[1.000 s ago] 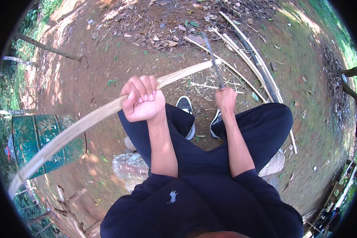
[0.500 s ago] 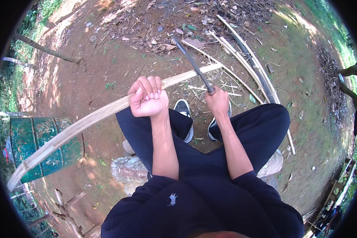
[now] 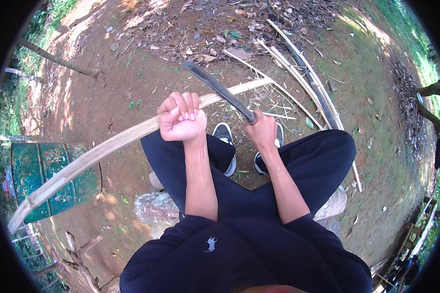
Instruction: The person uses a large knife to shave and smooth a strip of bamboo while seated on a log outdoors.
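Observation:
My left hand (image 3: 183,117) is closed round a long pale strip of split bamboo (image 3: 98,152). The strip runs from the far left, over my left knee, to a tip beyond my feet. In my right hand (image 3: 262,130) is the handle of a machete (image 3: 217,89) with a dark, broad blade. The blade slants away to the left and crosses the strip just beyond my left fist; whether it touches the wood I cannot tell.
Several split strips (image 3: 298,73) and a dark pole (image 3: 333,115) lie on the ground at the right. Pale shavings (image 3: 278,105) litter the dirt past my shoes. A rusty green drum (image 3: 58,178) lies at the left. Under me is a log (image 3: 156,207).
The machete has swung left and toward me, from across the strip's far end to nearer my left fist. My right hand has shifted slightly left; the left hand still grips the same place.

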A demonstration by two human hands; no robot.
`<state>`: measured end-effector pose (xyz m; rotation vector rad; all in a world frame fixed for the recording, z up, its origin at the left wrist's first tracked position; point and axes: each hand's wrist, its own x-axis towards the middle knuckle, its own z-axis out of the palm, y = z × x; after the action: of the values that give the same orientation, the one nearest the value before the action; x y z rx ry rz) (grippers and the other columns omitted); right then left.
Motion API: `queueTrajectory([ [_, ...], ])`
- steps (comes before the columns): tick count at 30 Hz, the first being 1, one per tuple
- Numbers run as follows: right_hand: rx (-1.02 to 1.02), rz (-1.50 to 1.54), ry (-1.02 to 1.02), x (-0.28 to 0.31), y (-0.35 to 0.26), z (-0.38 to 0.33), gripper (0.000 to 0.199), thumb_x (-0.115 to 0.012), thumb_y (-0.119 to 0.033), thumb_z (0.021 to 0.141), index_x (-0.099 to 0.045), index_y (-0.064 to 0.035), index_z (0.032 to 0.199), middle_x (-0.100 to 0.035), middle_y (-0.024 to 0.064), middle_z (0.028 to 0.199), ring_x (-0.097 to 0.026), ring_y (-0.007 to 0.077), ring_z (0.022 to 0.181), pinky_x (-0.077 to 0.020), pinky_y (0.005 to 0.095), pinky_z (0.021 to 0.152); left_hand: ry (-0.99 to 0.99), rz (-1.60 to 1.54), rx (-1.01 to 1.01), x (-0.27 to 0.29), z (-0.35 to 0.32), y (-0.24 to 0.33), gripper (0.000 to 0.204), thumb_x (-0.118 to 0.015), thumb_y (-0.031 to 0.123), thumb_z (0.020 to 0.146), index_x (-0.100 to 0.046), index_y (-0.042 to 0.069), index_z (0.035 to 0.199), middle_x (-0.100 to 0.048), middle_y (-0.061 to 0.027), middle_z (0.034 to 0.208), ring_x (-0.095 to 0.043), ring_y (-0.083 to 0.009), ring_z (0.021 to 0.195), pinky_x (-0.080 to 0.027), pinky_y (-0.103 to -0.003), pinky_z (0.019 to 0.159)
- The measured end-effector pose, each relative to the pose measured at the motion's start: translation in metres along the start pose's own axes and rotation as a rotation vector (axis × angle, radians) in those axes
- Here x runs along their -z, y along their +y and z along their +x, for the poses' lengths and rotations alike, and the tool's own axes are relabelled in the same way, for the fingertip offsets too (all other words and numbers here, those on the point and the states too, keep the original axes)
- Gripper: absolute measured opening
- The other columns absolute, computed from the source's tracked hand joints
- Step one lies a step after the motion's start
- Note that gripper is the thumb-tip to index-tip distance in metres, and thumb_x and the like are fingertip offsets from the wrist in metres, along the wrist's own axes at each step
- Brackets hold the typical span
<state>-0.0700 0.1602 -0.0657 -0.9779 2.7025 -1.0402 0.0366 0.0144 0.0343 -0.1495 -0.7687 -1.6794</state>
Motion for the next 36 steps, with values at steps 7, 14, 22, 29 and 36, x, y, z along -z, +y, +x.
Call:
queueTrajectory([
  [7,0.12,0.173,-0.075,0.013,-0.043,-0.01,0.014,-0.067,-0.016,0.074,-0.06,-0.0042,0.077,-0.062,0.0192,0.059,-0.066,0.0385,0.058,-0.0535,0.0482,0.057,0.074,-0.004,0.015,0.0,-0.006,-0.001,0.026,-0.046,0.013,0.075,-0.03,0.013,0.054,-0.035,-0.0016,0.049,-0.03,-0.0106,0.038,-0.027,-0.025,0.039],
  [14,0.131,0.089,0.021,-0.004,-0.013,-0.009,0.014,-0.066,-0.014,0.072,-0.058,-0.0041,0.076,-0.063,0.0186,0.062,-0.065,0.0387,0.059,-0.0521,0.0478,0.055,0.115,0.014,0.023,0.004,-0.005,-0.014,0.026,-0.046,0.015,0.075,-0.031,0.013,0.054,-0.035,-0.0012,0.049,-0.031,-0.0112,0.038,-0.028,-0.025,0.039],
  [22,0.142,0.225,0.046,0.008,-0.046,-0.014,0.014,-0.069,-0.009,0.071,-0.058,-0.0028,0.075,-0.06,0.0189,0.061,-0.063,0.0392,0.059,-0.0471,0.046,0.054,0.182,0.005,0.001,0.004,-0.009,-0.013,0.025,-0.044,0.015,0.074,-0.03,0.015,0.054,-0.036,-0.0015,0.048,-0.031,-0.0111,0.036,-0.032,-0.025,0.038],
  [29,0.146,0.138,0.076,0.009,-0.025,-0.009,0.018,-0.069,-0.008,0.067,-0.055,-0.0033,0.077,-0.06,0.0179,0.062,-0.062,0.0396,0.061,-0.0474,0.0467,0.056,0.161,-0.027,-0.024,0.002,-0.006,-0.011,0.024,-0.045,0.015,0.074,-0.031,0.015,0.054,-0.036,-0.0014,0.048,-0.031,-0.0115,0.037,-0.03,-0.025,0.039],
  [36,0.16,0.101,0.106,0.005,-0.035,-0.013,0.016,-0.069,-0.012,0.071,-0.055,-0.005,0.076,-0.062,0.0164,0.062,-0.064,0.037,0.056,-0.05,0.0475,0.053,0.126,0.023,-0.066,0.001,-0.004,-0.013,0.024,-0.043,0.013,0.074,-0.03,0.013,0.054,-0.034,-0.0015,0.048,-0.03,-0.0113,0.038,-0.027,-0.025,0.039],
])
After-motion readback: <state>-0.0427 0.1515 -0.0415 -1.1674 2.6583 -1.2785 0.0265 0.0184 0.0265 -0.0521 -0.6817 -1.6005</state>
